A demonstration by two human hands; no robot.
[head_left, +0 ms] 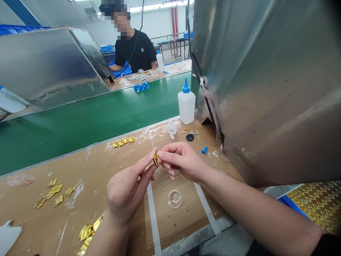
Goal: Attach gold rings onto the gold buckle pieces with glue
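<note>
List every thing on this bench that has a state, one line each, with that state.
left hand: fingertips pinching the small gold piece
right hand: fingertips pinching the same piece
small gold piece: held off the bench between both hands
large white bottle: upright, blue cap on
small white bottle: upright
blue cap: loose, lying on its side
clear round dish: lying flat on the cardboard

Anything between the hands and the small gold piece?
Nothing visible. The gold piece is already pinched between the fingertips of the left hand and the right hand, above the cardboard mat.
</note>
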